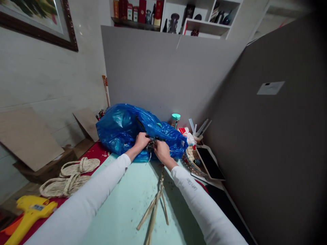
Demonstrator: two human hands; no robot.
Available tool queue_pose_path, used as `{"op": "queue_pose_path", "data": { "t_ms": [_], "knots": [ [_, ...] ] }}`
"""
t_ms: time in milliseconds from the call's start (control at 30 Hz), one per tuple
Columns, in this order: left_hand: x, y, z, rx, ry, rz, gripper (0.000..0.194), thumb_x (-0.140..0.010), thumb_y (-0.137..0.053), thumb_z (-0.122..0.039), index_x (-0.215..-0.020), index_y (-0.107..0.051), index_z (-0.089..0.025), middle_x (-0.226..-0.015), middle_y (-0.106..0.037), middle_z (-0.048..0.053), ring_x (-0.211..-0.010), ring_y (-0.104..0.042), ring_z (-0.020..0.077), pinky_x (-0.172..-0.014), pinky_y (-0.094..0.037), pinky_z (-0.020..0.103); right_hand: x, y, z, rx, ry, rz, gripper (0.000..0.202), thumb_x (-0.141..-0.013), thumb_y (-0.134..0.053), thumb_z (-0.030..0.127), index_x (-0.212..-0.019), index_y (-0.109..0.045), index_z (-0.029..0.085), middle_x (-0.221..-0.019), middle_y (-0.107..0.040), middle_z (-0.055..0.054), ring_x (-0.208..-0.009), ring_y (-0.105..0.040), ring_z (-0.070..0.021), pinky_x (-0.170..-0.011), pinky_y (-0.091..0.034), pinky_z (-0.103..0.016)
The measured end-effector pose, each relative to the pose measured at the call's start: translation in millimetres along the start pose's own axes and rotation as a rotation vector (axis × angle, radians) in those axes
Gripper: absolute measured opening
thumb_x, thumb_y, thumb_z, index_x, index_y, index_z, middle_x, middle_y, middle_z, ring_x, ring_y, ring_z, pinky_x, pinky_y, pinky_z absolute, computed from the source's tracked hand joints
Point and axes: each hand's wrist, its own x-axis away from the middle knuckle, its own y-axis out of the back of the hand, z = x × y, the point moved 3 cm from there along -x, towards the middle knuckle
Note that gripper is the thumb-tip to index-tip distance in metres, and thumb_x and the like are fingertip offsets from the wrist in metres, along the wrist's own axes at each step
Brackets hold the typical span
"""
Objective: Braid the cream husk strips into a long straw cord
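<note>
A large crumpled blue plastic bag [122, 126] lies at the far end of the pale green tabletop [117, 204]. Both of my hands are at its front opening, close together. My left hand [142, 141] is closed on dark material in the opening, its fingertips partly hidden. Just to the right, my right hand [162, 151] has its fingers curled at the same dark material; what they pinch is too small to name. Below my right hand, a braided cord [161, 187] of tan strands runs toward me over the tabletop, its ends spread loose.
Woven rope sandals [74, 170] and a yellow glue gun [35, 211] lie at the left. On the right are a wicker basket [190, 154], a black-screened tablet [209, 163] and a cup of white sticks [198, 136]. Grey panels [163, 75] stand behind and right.
</note>
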Motion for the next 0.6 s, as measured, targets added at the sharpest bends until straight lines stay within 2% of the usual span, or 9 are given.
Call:
{"op": "queue_pose_path", "data": {
  "t_ms": [133,233,333,400,433,500,533,600],
  "knots": [
    [11.1,10.0,-12.7,-0.042,-0.059,-0.047,0.021,-0.077,-0.052,-0.015,-0.086,-0.071,-0.013,-0.076,-0.071,0.009,-0.076,-0.067,0.0217,-0.069,-0.049,0.028,-6.0,1.6,-10.8,0.037,-0.038,0.011,0.026,-0.09,-0.043,0.024,-0.099,-0.065,0.017,-0.097,-0.069,-0.016,-0.093,-0.065,-0.026,-0.078,-0.043,-0.032],
    [26.9,19.4,-39.4,-0.074,-0.221,-0.038,0.022,-0.08,-0.049,-0.015,-0.084,-0.07,-0.017,-0.088,-0.069,0.011,-0.092,-0.063,0.0232,-0.085,-0.046,0.032,-10.1,2.4,-21.5,0.051,-0.067,0.025,0.023,-0.086,-0.049,0.021,-0.1,-0.065,0.014,-0.097,-0.069,-0.018,-0.095,-0.065,-0.0282,-0.083,-0.042,-0.035],
    [38.8,22.8,-68.6,-0.093,-0.467,-0.028,0.028,-0.083,-0.046,-0.017,-0.102,-0.067,-0.017,-0.106,-0.065,0.012,-0.111,-0.053,0.0237,-0.097,-0.04,0.034,-11.2,1.7,-25.7,0.043,-0.056,0.046,0.022,-0.086,-0.049,0.024,-0.095,-0.067,0.014,-0.094,-0.07,-0.016,-0.094,-0.066,-0.0268,-0.083,-0.042,-0.034],
    [40.7,20.8,-75.3,-0.16,-0.604,-0.061,0.039,-0.084,-0.045,-0.015,-0.121,-0.059,-0.017,-0.126,-0.055,0.015,-0.123,-0.043,0.0256,-0.103,-0.034,0.039,-10.3,2.2,-27.1,0.034,-0.048,0.048,0.023,-0.087,-0.047,0.025,-0.092,-0.068,0.014,-0.094,-0.07,-0.015,-0.093,-0.066,-0.0253,-0.08,-0.043,-0.03],
    [39.3,17.4,-72.0,-0.214,-0.618,-0.053,0.045,-0.085,-0.045,-0.015,-0.129,-0.053,-0.018,-0.135,-0.048,0.015,-0.128,-0.038,0.0264,-0.105,-0.031,0.041,-9.6,3.0,-28.4,0.031,-0.051,0.039,0.024,-0.087,-0.047,0.025,-0.094,-0.067,0.014,-0.096,-0.07,-0.015,-0.094,-0.066,-0.0247,-0.079,-0.043,-0.029],
    [33.3,6.2,-51.8,-0.328,-0.515,0.028,0.052,-0.086,-0.048,-0.023,-0.139,-0.043,-0.026,-0.147,-0.036,0.011,-0.134,-0.031,0.0274,-0.109,-0.023,0.046,-8.3,5.7,-32.5,0.03,-0.073,0.005,0.025,-0.087,-0.047,0.023,-0.102,-0.065,0.015,-0.101,-0.069,-0.015,-0.096,-0.065,-0.0242,-0.077,-0.043,-0.028],
    [30.3,-1.8,-36.5,-0.382,-0.412,0.126,0.053,-0.087,-0.05,-0.03,-0.14,-0.041,-0.03,-0.148,-0.036,0.009,-0.134,-0.032,0.0268,-0.109,-0.021,0.047,-7.8,7.0,-35.1,0.03,-0.09,-0.013,0.025,-0.087,-0.047,0.022,-0.105,-0.064,0.016,-0.103,-0.068,-0.015,-0.096,-0.064,-0.0242,-0.076,-0.043,-0.028],
    [27.2,-14.3,-8.4,-0.41,-0.317,0.169,0.054,-0.086,-0.051,-0.036,-0.139,-0.042,-0.029,-0.149,-0.035,0.01,-0.133,-0.035,0.029,-0.109,-0.021,0.05,-7.4,8.6,-40.2,0.03,-0.124,-0.043,0.026,-0.089,-0.045,0.021,-0.107,-0.063,0.017,-0.103,-0.068,-0.014,-0.096,-0.064,-0.024,-0.076,-0.042,-0.028]
  ]
}}
